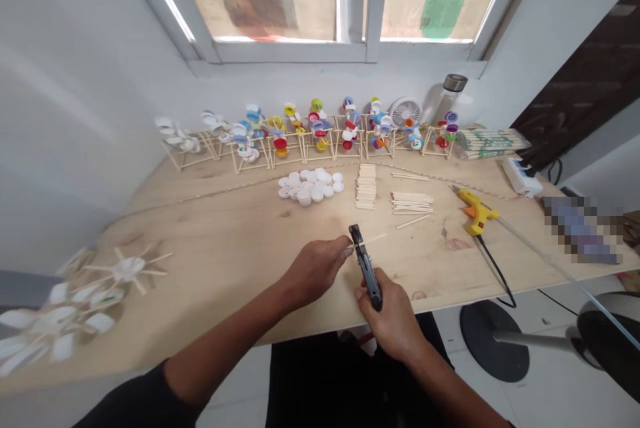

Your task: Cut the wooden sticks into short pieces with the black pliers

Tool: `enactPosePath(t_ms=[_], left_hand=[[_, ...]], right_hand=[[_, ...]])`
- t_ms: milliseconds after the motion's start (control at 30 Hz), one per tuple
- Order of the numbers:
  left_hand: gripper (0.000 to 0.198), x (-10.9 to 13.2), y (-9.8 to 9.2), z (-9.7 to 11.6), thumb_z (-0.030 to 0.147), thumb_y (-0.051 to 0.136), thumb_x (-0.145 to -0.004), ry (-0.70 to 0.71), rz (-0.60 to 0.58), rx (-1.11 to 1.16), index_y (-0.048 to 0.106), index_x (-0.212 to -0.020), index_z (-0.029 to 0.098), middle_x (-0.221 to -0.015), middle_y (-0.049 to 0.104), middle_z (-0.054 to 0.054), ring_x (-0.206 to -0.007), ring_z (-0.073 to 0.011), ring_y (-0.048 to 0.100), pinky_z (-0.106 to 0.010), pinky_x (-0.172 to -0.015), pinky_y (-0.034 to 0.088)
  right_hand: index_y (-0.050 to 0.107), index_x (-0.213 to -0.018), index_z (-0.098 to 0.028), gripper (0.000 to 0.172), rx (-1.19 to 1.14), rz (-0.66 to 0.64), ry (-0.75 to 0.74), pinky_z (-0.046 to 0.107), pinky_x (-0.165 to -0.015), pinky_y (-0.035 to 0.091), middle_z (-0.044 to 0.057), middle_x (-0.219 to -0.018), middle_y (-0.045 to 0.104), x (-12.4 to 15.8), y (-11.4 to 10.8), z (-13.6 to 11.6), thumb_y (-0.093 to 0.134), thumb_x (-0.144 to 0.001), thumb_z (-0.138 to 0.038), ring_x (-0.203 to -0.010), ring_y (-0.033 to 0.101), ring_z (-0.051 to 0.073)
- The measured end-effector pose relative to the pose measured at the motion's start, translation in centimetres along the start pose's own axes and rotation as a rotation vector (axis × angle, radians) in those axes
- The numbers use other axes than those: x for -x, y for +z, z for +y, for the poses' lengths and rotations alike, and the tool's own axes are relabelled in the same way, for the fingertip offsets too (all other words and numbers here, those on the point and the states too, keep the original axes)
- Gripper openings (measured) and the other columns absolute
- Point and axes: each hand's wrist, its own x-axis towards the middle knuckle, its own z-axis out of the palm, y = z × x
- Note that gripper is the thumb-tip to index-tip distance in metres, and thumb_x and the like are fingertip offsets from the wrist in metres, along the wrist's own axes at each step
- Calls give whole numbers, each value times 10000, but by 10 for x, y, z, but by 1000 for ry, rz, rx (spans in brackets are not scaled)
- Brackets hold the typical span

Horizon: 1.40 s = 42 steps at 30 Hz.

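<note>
My right hand [393, 318] is closed round the handles of dark cutting pliers [366, 267], whose jaws point away from me. My left hand [315, 269] pinches a thin wooden stick [373, 239] and holds it across the jaws of the pliers. Both hands hover just above the near middle of the plywood table [240, 241].
Beyond the hands lie a heap of white bottle caps [310, 186], stacked wooden sticks [366, 186] and loose sticks [411, 203]. A yellow glue gun [477, 210] lies to the right, its cord running off the edge. Cap-and-stick wheels [310, 128] line the back wall; white-bladed wheels [125, 271] sit at left.
</note>
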Motion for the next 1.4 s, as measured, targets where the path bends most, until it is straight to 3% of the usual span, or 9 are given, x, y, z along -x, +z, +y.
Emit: enactPosePath(t_ms=[200,400,500,700,867,1000,1100,1200,1400], left_hand=[[281,-7,-17,-1,318,342,-869,-23,-158,428,517,-734,144,-630,478,28,-595,-83,447,-191,-578,357],[286,-11,-17,-9,385,362,-853,-181,-408,861,501,-781,145,-416,261,99,-369,-51,222,-166,-372,197],[282,-14,-15,-12,398,366,-848,-230,-448,964,485,-778,152,-410,231,109,-357,-48,180,-162,-356,173],[313,-21,-14,-13,372,327,-868,-119,-292,597,513,-760,144,-459,382,69,-406,-60,345,-174,-426,294],[243,-11,7,-7,253,316,-886,33,134,-143,532,-843,150,-713,568,-23,-618,-115,517,-215,-556,373],[201,-2,22,-7,190,358,-876,169,334,-557,531,-952,121,-642,541,-28,-564,-131,498,-240,-518,339],[181,0,25,-9,165,362,-869,188,338,-585,539,-877,125,-608,531,-20,-546,-131,496,-239,-510,333],[222,0,22,-8,210,330,-883,141,263,-412,531,-822,137,-628,550,-23,-562,-128,518,-223,-510,347],[290,-7,-4,-1,281,293,-891,31,-60,139,519,-769,146,-659,551,-3,-592,-104,513,-211,-573,387]], right_hand=[[509,-823,-190,101,0,-31,4,236,-569,367,-2,-646,573,3,-2,-2,472,-764,-262,-595,543,156],[512,-852,-191,125,-19,-65,11,227,-536,357,-16,-616,560,3,-4,-2,471,-765,-271,-563,526,150],[516,-834,-190,114,-3,-56,18,228,-543,361,-13,-617,564,0,-2,0,467,-764,-267,-571,532,152],[517,-764,-187,90,54,4,15,236,-583,372,17,-676,588,-10,3,1,461,-764,-257,-629,555,165],[516,-741,-190,99,39,22,47,235,-564,368,9,-639,578,-11,3,1,460,-771,-265,-597,548,161],[524,-729,-190,84,11,9,30,234,-577,372,8,-648,587,-10,1,0,481,-759,-256,-604,550,157],[529,-738,-189,73,1,-11,28,233,-582,370,2,-649,584,-9,0,0,492,-750,-251,-608,548,154],[531,-761,-190,80,-12,-27,35,231,-568,365,-8,-638,569,-7,-1,-1,489,-753,-258,-596,535,149],[531,-829,-183,113,-38,-40,19,231,-555,362,-18,-615,555,0,-4,-1,479,-762,-257,-570,523,144]])
